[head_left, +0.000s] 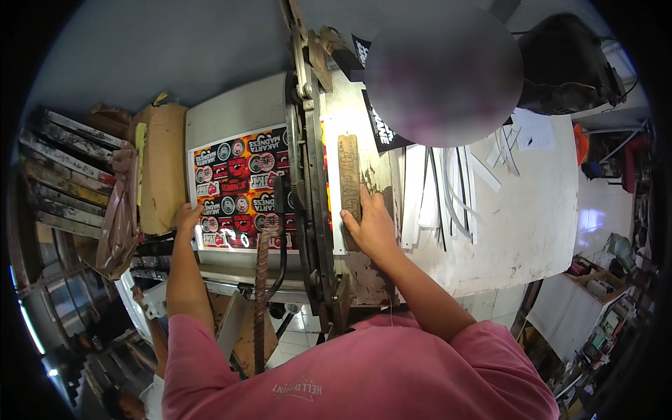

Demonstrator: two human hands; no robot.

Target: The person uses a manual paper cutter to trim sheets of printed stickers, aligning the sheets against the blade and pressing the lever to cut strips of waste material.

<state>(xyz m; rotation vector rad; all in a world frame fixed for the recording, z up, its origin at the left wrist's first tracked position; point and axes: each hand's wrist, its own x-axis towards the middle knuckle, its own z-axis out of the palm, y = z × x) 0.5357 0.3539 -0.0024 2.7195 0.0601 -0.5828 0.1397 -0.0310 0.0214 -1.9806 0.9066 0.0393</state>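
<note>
A glossy sheet [241, 168] printed all over in red, black and orange lies on the pale board left of a large metal paper cutter [308, 140]. My left hand [187, 218] is closed at the sheet's near left edge, its fingers partly hidden. Part of the sheet shows as a narrow strip right of the cutter's frame. There, a worn wooden block [348, 164] stands lengthwise along a white strip. My right hand [372, 225] grips the block's near part, thumb on the left side and fingers on the right. A rusty ribbed bar [262, 301] rises before the sheet.
Paper offcuts [437, 196] lie right of the block on the white table [518, 231]. A blurred round patch covers the far side, beside a black bag [567, 66]. At left are a cardboard box [162, 168] and stacked stained frames [66, 175]. Another person [150, 395] is at lower left.
</note>
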